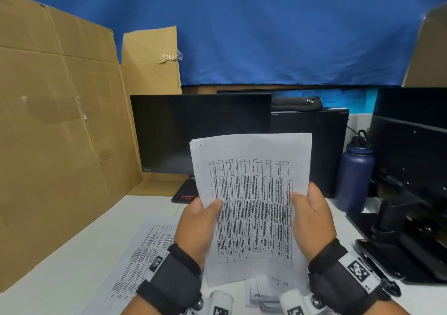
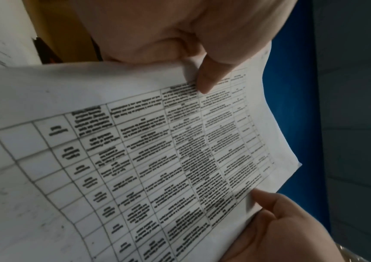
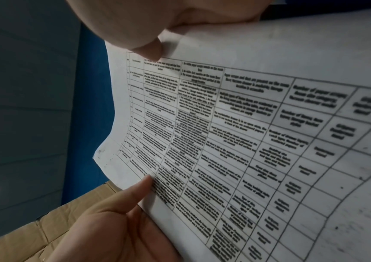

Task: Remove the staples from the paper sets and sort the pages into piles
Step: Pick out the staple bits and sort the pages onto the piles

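Observation:
I hold a paper set (image 1: 254,193) upright above the white desk, its printed table facing me. My left hand (image 1: 205,210) grips its left edge with the thumb on the front (image 2: 207,79). My right hand (image 1: 307,205) grips the right edge the same way, thumb on the print (image 3: 148,49). The fingers of both hands are hidden behind the sheets. The set's top left corner (image 1: 198,146) looks creased and marked; I cannot make out a staple there. In the right wrist view the left hand (image 3: 123,203) shows at the bottom.
A printed page (image 1: 145,254) lies flat on the desk at the left. Small folded papers (image 1: 263,293) lie below the held set. A black tool (image 1: 377,266) lies at the right. Behind stand a dark monitor (image 1: 200,133), a navy bottle (image 1: 355,176) and cardboard (image 1: 60,121).

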Demonstrator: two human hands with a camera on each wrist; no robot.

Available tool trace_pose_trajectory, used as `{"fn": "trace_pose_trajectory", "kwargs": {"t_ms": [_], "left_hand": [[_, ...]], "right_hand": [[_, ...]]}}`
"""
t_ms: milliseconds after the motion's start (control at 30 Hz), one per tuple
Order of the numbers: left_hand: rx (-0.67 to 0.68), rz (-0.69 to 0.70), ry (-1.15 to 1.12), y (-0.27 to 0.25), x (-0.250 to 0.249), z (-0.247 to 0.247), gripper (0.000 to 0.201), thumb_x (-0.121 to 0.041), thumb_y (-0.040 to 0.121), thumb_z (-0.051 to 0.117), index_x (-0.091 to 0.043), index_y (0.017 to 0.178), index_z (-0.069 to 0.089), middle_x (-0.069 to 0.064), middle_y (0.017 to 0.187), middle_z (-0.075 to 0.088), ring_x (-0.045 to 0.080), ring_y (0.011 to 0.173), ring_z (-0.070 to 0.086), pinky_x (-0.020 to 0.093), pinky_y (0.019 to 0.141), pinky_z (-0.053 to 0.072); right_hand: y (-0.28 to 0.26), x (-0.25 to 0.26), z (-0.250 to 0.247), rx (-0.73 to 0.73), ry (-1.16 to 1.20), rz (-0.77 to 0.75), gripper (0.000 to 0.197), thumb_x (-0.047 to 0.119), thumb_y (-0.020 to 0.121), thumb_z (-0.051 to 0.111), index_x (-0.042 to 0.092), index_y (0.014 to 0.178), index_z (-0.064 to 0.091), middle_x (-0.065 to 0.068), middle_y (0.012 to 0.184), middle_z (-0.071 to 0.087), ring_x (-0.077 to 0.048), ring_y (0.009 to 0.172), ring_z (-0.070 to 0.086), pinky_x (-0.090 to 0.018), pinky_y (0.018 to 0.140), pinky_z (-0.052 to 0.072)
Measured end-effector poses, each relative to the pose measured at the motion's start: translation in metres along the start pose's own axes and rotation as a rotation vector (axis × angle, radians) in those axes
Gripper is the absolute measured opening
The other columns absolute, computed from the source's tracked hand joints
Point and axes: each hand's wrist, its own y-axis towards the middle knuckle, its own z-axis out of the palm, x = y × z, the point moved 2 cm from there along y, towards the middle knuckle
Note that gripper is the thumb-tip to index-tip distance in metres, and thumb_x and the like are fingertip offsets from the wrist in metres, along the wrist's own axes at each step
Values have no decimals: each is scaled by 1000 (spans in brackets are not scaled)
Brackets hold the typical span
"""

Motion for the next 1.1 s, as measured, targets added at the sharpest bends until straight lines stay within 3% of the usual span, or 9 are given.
{"fn": "trace_pose_trajectory", "kwargs": {"t_ms": [133,233,433,667,833,900,967,1033,1100], "left_hand": [[-51,33,23,-1,1,-1,21,-17,102,60,-31,112,72,-16,113,77,6,111,69,40,109,49],[-52,36,2,-4,3,-3,19,-18,101,61,-26,114,74,-13,113,78,10,112,70,44,109,50],[-25,-37,-106,-5,9,-6,26,-8,101,56,-20,119,73,-3,116,78,21,117,70,51,112,46],[12,13,-60,-13,8,-6,25,-17,104,54,-22,120,73,-4,118,78,19,118,69,52,112,46],[-51,67,-5,-28,-11,-13,20,-22,102,59,-29,112,75,-8,112,79,16,110,73,51,104,53],[-69,98,5,-33,-26,-23,18,-21,102,60,-26,107,77,-6,107,80,18,103,76,50,99,55],[-91,130,22,-37,-43,-40,17,-17,101,61,-21,100,78,-3,103,81,20,100,77,48,98,56],[-97,146,42,-42,-60,-59,20,-16,101,60,-21,98,79,2,100,82,23,95,78,50,97,55],[-86,117,73,-52,-73,-75,21,-21,101,60,-27,97,80,4,98,82,28,91,79,57,92,56]], "right_hand": [[-2,-1,-2,-10,53,-7,21,2,96,49,14,95,65,15,87,73,8,73,63,-7,60,46],[-5,-5,-4,-30,47,-4,20,1,95,51,15,93,65,22,80,72,-3,68,60,-13,58,48],[-6,-5,-2,-11,29,-11,25,-1,94,50,19,94,65,29,80,71,7,63,60,-6,56,47],[-10,-7,-1,32,51,3,29,3,98,49,26,98,66,31,91,72,9,86,67,-7,65,49],[-6,15,-13,105,-10,-48,26,8,95,56,29,99,70,20,98,75,2,94,69,-22,80,53],[-3,29,-25,243,-66,-77,11,23,93,62,22,100,71,9,99,76,-6,90,70,-27,77,56],[2,33,-43,335,-137,-71,28,39,87,62,16,102,68,1,95,73,-8,83,66,-22,72,52],[17,25,-72,288,-259,-19,29,45,91,59,21,103,67,5,93,70,-7,85,63,-20,73,48],[38,5,-106,162,-515,78,26,42,95,60,17,97,68,1,89,69,-18,86,63,-32,77,47]]}}
